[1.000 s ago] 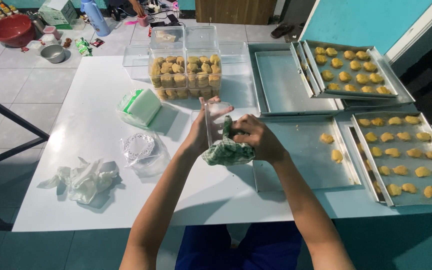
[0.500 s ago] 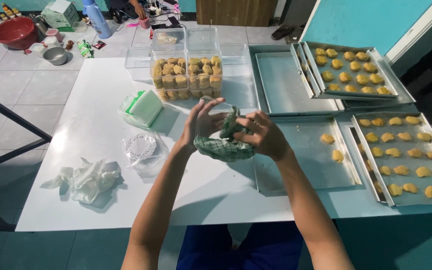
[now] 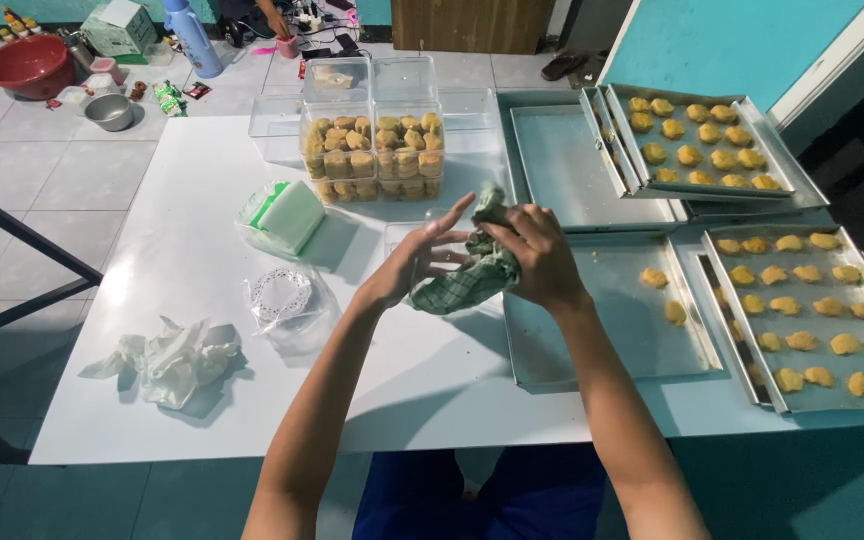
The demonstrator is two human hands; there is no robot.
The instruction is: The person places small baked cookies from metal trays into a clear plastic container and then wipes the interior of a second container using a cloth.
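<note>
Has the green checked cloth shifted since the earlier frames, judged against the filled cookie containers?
Yes. The green checked cloth, bunched between both hands, has drifted slightly right, from below the filled cookie containers toward the near tray.

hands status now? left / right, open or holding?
Left hand: open, fingers spread, palm against the green checked cloth.
Right hand: closed, gripping the green checked cloth.

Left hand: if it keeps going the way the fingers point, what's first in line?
The left hand points up and right. Past the green checked cloth it already touches, probably the clear containers of stacked cookies; depth is unclear, so it may pass above them.
</note>
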